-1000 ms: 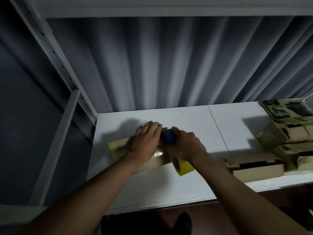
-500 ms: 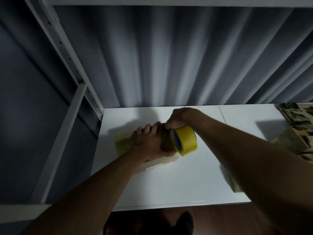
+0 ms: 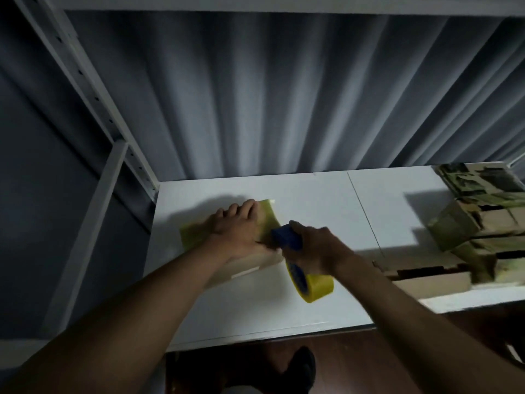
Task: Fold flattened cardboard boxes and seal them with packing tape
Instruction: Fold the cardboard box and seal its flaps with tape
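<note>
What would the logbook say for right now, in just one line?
step: taping box | left hand: pressing flat on box | right hand: gripping tape roll at box's right end | place: white table

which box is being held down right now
The cardboard box at the table's left, under the left hand. The boxes stacked on the right lie untouched.

The box (image 3: 255,251) lies on the bench (image 3: 255,311) under the left grip (image 3: 237,233). The right grip (image 3: 315,251) is just right of it, with the tape roll (image 3: 312,282) below. Far right of both grips stands a stack of boxes (image 3: 477,223).
</note>
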